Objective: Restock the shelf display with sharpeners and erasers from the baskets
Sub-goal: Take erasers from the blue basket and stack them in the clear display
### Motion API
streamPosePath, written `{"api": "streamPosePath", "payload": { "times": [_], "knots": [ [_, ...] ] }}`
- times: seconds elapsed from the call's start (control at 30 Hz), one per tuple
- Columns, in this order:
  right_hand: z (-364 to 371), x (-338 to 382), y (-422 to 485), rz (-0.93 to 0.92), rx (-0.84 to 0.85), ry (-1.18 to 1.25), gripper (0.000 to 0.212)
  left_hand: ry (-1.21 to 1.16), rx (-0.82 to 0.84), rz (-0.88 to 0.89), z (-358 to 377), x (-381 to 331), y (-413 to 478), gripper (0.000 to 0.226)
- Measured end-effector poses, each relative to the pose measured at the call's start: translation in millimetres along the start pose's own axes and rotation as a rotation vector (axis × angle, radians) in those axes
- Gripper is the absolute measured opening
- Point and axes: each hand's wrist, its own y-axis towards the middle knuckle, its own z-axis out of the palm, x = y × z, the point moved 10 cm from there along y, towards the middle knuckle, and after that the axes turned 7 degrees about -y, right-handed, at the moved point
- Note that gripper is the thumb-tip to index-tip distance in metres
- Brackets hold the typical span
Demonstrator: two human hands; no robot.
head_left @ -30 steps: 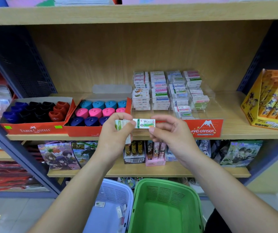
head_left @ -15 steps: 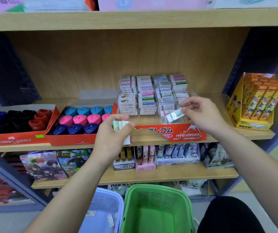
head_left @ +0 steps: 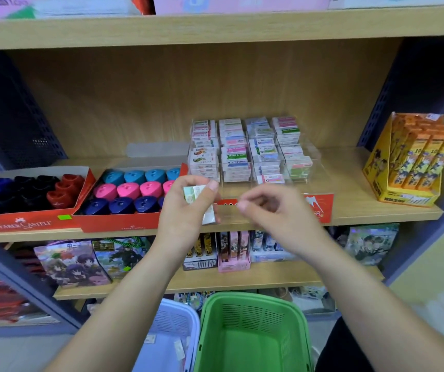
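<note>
Twice went over the head view. Found left hand [head_left: 186,210] raised before the shelf [head_left: 349,189] edge, thumb and fingers curled round a small stack of erasers [head_left: 198,196], held upright, near but apart from the clear display tray [head_left: 314,153]. Found right hand [head_left: 271,210] just beside it, motion-blurred, fingers loosely curled, with nothing seen between them. Noted rear compartments of tray stacked with wrapped stock and front row seemingly bare; could not confirm through the clear walls. Noted sharpeners [head_left: 135,189] filling red boxes to the left. Saw nothing inside green basket [head_left: 253,296] below; saw a few small items in pale basket [head_left: 177,310] alongside, too small to identify. Judged step in hand as drawing one eraser off the held stack for placing in tray. Recommended pinching the top piece by its ends with thumb and forefinger, keeping left grip firm against slippage, matching wrapper to compartment, and setting it flat and label-forward in a low front slot rather than atop tall rear stacks. Advised care around thin tray walls. Judged main risk as a dropped piece landing on lower shelf or floor, outside either basket.
</note>
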Motion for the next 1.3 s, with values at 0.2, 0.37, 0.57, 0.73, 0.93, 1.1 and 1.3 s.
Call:
{"api": "streamPosePath", "payload": {
  "times": [0.2,0.37,0.57,0.73,0.93,1.1,1.3],
  "knots": [
    [60,2,-11,0.101,-0.059,0.297,0.021,0.01,-0.05,0.041,-12,-5,-8,0.025],
    [73,5,-13,0.177,-0.077,0.475,0.017,0.021,-0.033,0.07,-19,-11,-11,0.025],
    [85,3,-9,0.252,0.031,0.567,0.014,0.082,0.009,0.079,-19,-15,-11,0.033],
    [80,-1,-6,0.286,0.083,0.663,0.012,0.044,0.014,0.065,-24,-18,-13,0.032],
    [61,-5,-4,0.257,0.036,0.731,0.012,0.047,0.051,0.034,-27,-15,-16,0.036],
    [53,-9,-2,0.259,-0.003,0.749,0.012,0.049,0.099,-0.024,-20,-6,-21,0.019],
    [47,-20,-4,0.262,-0.041,0.775,0.019,0.105,0.147,-0.073,-10,9,-24,0.018]
  ]
}}
